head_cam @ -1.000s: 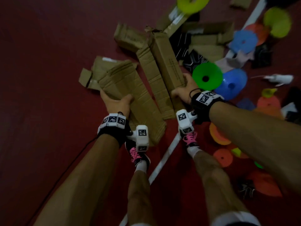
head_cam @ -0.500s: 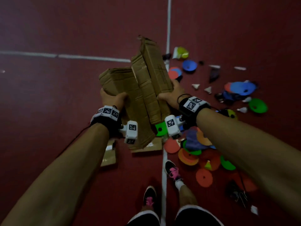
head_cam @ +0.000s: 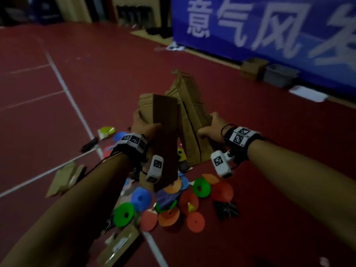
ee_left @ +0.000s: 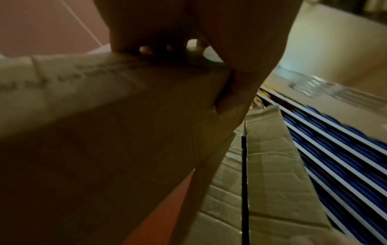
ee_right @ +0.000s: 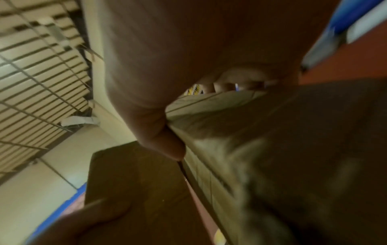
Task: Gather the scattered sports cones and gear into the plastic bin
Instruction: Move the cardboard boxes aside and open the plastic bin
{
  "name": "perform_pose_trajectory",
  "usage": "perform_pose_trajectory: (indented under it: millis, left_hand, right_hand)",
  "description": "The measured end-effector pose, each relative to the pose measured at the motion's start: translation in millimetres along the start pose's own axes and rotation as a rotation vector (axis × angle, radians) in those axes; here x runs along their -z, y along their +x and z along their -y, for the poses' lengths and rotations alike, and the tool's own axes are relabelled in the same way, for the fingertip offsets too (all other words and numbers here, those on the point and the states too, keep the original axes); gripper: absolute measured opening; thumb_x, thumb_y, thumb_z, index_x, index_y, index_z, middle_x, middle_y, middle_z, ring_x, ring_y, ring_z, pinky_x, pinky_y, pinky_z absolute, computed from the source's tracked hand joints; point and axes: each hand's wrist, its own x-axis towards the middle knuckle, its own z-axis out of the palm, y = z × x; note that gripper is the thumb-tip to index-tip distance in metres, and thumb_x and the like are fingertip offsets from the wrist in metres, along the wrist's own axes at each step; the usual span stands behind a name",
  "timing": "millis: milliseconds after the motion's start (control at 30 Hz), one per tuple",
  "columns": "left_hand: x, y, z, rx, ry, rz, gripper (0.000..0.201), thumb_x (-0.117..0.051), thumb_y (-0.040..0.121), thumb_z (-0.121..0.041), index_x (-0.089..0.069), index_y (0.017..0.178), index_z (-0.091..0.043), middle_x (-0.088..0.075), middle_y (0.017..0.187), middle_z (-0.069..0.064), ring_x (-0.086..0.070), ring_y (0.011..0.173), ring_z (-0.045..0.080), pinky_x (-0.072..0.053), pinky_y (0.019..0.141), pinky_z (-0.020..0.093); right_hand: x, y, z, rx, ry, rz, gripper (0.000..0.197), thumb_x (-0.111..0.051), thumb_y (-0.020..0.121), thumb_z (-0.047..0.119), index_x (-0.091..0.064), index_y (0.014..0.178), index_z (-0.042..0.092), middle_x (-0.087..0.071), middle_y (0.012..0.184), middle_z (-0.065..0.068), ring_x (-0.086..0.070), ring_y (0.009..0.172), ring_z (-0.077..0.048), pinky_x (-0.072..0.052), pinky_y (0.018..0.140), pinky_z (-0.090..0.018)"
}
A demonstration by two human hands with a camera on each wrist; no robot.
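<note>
Both hands hold flattened brown cardboard up over the red floor. My left hand [head_cam: 143, 125] grips the left cardboard piece [head_cam: 165, 139], thumb on its near face [ee_left: 236, 92]. My right hand [head_cam: 211, 127] grips the right cardboard piece [head_cam: 190, 120], thumb pressed on its edge [ee_right: 165, 140]. Below them lies a heap of flat sports cones: green [head_cam: 201, 187], blue [head_cam: 141, 198], orange [head_cam: 195, 221], red [head_cam: 222, 191] and others. A grey plastic bin [head_cam: 280, 75] stands far right by the blue banner.
More cardboard lies on the floor at left [head_cam: 65, 179] and near bottom [head_cam: 119, 245]. A cardboard box [head_cam: 253, 67] stands beside the bin, a white lid [head_cam: 308, 93] in front of it. White court lines [head_cam: 73, 101] cross the floor. The blue banner [head_cam: 260, 29] walls the right.
The cardboard has been lifted from the floor and stood more upright in both hands. My view has swung up, bringing the banner and the grey bin into sight.
</note>
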Motion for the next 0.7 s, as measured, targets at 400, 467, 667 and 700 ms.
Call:
perform_pose_trajectory:
  millis: [400, 467, 667, 700]
  left_hand:
    - [-342, -89, -177, -0.224, -0.109, 0.324, 0.077, -0.074, 0.078, -0.012, -0.032, 0.143, -0.017, -0.049, 0.118, 0.002, -0.051, 0.096, 0.017, -0.044, 0.069, 0.028]
    - [-385, -95, -197, -0.219, -0.122, 0.353, 0.077, -0.074, 0.079, -0.012, -0.032, 0.143, -0.017, -0.048, 0.115, 0.000, -0.050, 0.094, 0.017, -0.044, 0.068, 0.027]
    - [-499, -74, -232, -0.208, -0.087, 0.403, 0.085, -0.076, 0.076, -0.018, -0.028, 0.146, -0.021, -0.051, 0.124, 0.004, -0.050, 0.093, 0.020, -0.045, 0.067, 0.030]
    - [-518, -64, -236, -0.204, -0.079, 0.407, 0.084, -0.075, 0.077, -0.019, -0.028, 0.146, -0.022, -0.050, 0.121, 0.003, -0.050, 0.092, 0.021, -0.044, 0.063, 0.029]
  right_hand:
    - [307, -69, -232, -0.116, -0.067, -0.355, 0.081, -0.080, 0.072, 0.033, -0.034, 0.134, 0.011, -0.056, 0.113, -0.008, -0.057, 0.093, -0.027, -0.047, 0.073, -0.034]
    - [342, -68, -256, -0.119, -0.096, -0.381, 0.083, -0.080, 0.072, 0.034, -0.033, 0.136, 0.010, -0.056, 0.111, -0.007, -0.058, 0.091, -0.026, -0.046, 0.068, -0.032]
    - [425, -35, -306, -0.191, -0.206, -0.377, 0.076, -0.078, 0.072, 0.038, -0.036, 0.130, 0.013, -0.056, 0.106, -0.007, -0.058, 0.088, -0.024, -0.045, 0.064, -0.031]
    - [437, -23, -313, -0.199, -0.216, -0.389, 0.078, -0.078, 0.071, 0.039, -0.035, 0.131, 0.013, -0.057, 0.107, -0.008, -0.060, 0.091, -0.025, -0.049, 0.066, -0.033]
